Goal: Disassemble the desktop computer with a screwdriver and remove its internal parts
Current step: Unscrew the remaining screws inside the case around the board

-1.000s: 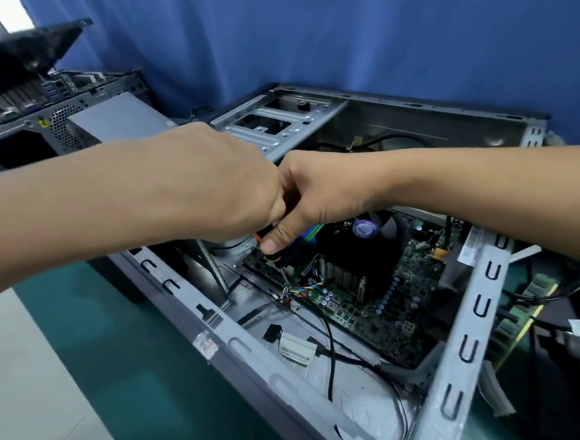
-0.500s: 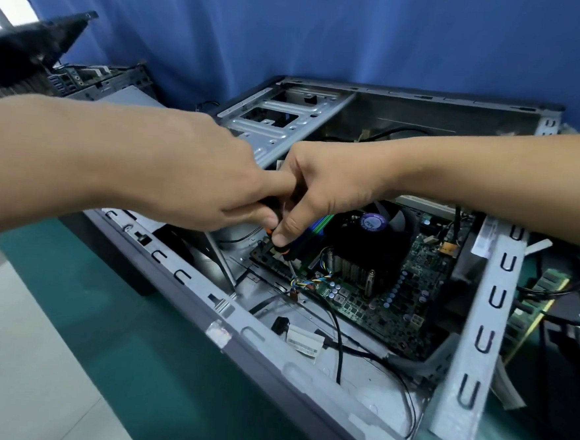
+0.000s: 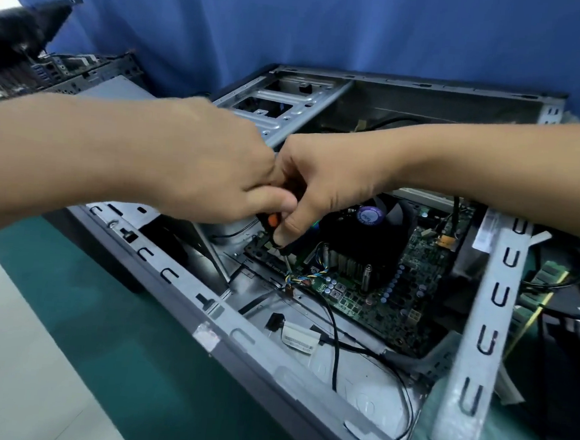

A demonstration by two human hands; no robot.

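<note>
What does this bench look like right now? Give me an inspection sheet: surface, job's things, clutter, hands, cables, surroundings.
Surface: green mat under the case.
Job's things: case lies open; motherboard and cooler are inside; screwdriver points down at the board's near left corner.
Clutter: what looks like a RAM stick lies outside the case, right; a second chassis stands at back left.
Hands: left hand and right hand both grip the screwdriver handle.
Cables: coloured wires sit at the board edge; a black cable lies loose across the case floor.
Surroundings: blue curtain behind.
</note>
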